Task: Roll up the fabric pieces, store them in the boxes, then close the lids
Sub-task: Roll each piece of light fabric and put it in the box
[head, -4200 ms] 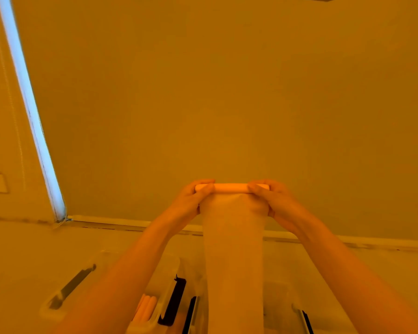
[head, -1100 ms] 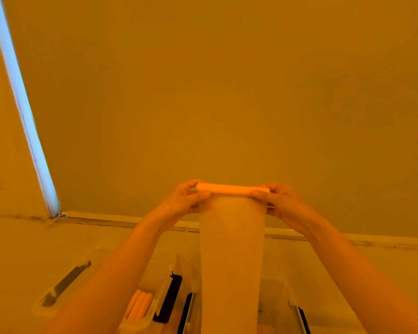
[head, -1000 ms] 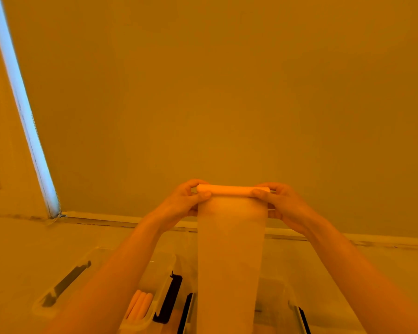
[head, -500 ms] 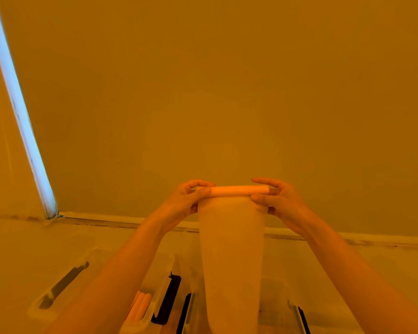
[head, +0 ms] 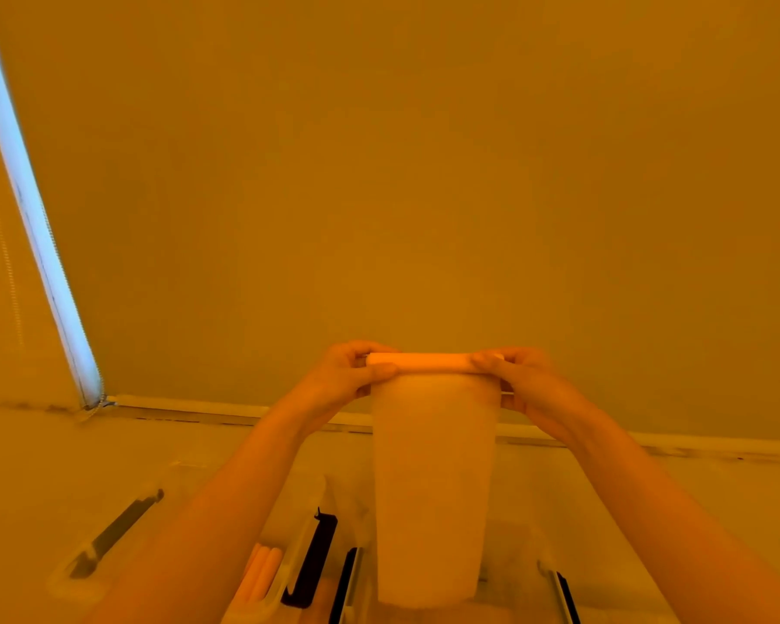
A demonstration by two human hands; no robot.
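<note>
At centre frame, raised in front of the wall (head: 424,173), both hands held one fabric piece (head: 433,488) between them. Left hand (head: 343,380) at 9 o'clock of the rolled top edge (head: 428,362), thumb and fingers curled round that end of the roll; grip pinched on the fabric. Right hand (head: 532,389) at 3 o'clock of the roll, fingers likewise curled round its end; grip pinched on the fabric too. Roll lay level, a short tight cylinder spanning from one hand to the other. Unrolled remainder of the piece hung straight down toward 6 o'clock as a pale flat strip, its lower edge close above the clear box (head: 546,574) underneath; contact with the box could not be told.

At 7 o'clock of the hanging strip, a second clear box (head: 298,551) stood open on the table (head: 28,479), with finished rolls (head: 262,574) lying side by side inside it, partly hidden by the left forearm. Black latches (head: 311,560) showed between the two boxes. Farther out at 8 o'clock a clear lid (head: 109,542) with a dark handle lay flat on the table. Bright window strip (head: 32,218) ran slantwise at 10 o'clock. Whole scene under strong orange light; true colours could not be judged
</note>
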